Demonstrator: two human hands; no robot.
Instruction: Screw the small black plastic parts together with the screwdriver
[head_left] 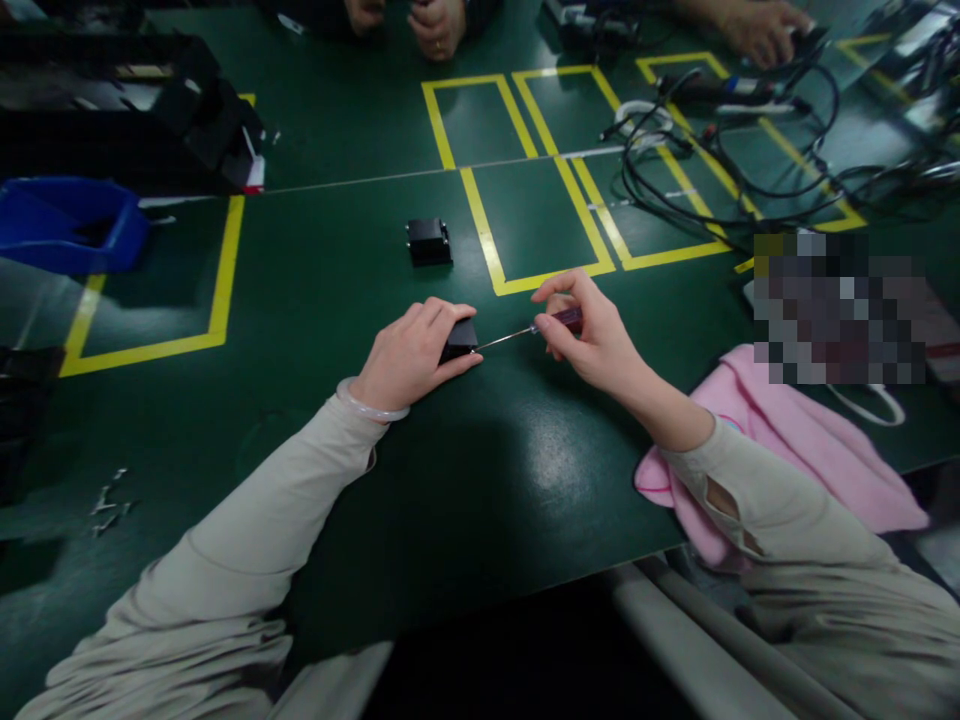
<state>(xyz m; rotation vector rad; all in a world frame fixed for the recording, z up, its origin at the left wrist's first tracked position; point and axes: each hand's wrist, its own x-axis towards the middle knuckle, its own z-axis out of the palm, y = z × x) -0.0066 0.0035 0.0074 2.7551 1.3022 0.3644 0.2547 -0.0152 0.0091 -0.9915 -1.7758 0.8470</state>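
My left hand [416, 350] is closed around a small black block-shaped part [460, 340] on the green table, its fingers covering much of it. My right hand [589, 330] grips a screwdriver [568, 320] by its dark reddish handle. The thin metal shaft points left, and its tip meets the right side of the black part between my left thumb and fingers. Whether a screw sits under the tip is too small to tell. Beyond my hands stands a second black block [429, 241] with small shiny points at its sides.
Loose screws [111, 505] lie at the left. A blue bin [71, 225] and black housings [127, 110] stand behind them. Black cables [720, 150] coil at the back right, near a co-worker's hand [765, 30]. A pink cloth [795, 440] lies under my right forearm. Another person's hands [435, 25] rest opposite.
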